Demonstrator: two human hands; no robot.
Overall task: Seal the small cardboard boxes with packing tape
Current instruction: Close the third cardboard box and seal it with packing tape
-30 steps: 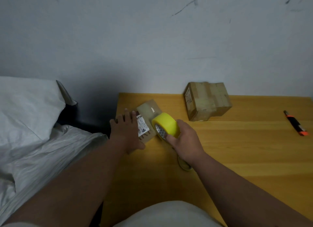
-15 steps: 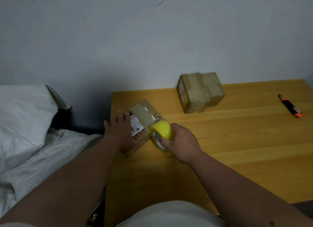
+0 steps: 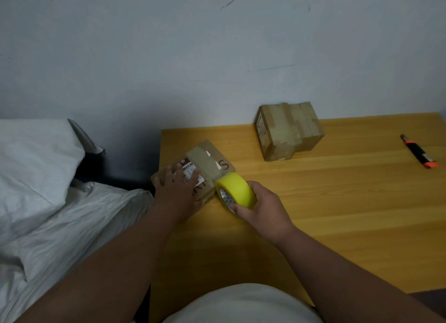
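Head view, now vs. 1 s ago: tape roll has come down from above the box to table level at the box's near-right corner. A tan tape strip now lies across the box top, far-left to near-right, ending at the roll. Judgement: strip is laid over the top; next req. is running it down the near-right side and cutting.

Hands:
- Left hand: fingers spread flat, pressing on the box top over the white label; not gripping.
- Right hand: clamped on the roll, fingers curled over its right side, thumb on its near rim. Hands are close, not touching.

Box posn: far-left corner area of table, near the left edge, flat, rotated approx. diagonal to the table edge. Long axis runs near-left to far-right; tape strip crosses it. Printed "S" end points far-right.

Roll: on edge, core opening faces near-left.

Second box: far side, by the wall, well apart, already taped. Cutter: far right, well apart from both hands.
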